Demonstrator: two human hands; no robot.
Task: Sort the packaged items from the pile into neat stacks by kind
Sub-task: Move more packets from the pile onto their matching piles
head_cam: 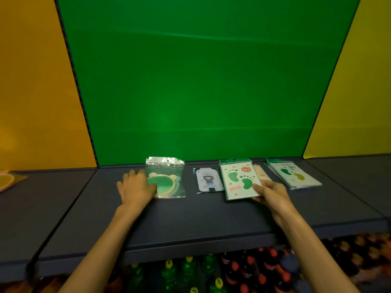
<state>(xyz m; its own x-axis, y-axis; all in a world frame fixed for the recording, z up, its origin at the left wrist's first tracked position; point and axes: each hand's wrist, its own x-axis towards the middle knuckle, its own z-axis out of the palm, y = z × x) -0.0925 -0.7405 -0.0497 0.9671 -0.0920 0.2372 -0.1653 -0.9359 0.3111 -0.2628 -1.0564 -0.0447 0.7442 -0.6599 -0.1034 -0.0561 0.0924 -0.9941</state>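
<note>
A clear packet with a green round frog-shaped item [169, 180] lies on the dark shelf [190, 216]. My left hand [136, 187] rests flat on its left edge, fingers straight. My right hand [269, 191] pinches the lower right corner of a pale green packet printed with green footprints [239, 179], thumb on top. A white packet with a cartoon girl [208, 179] lies between the two. A pinkish packet [262, 173] shows partly behind my right hand. A stack of footprint packets [294, 174] lies at the right.
A green back panel [201, 81] rises behind the shelf, with yellow panels at both sides. A round yellowish item [8, 180] lies at the far left edge. Bottles with yellow and red caps [232, 271] stand below the shelf's front edge.
</note>
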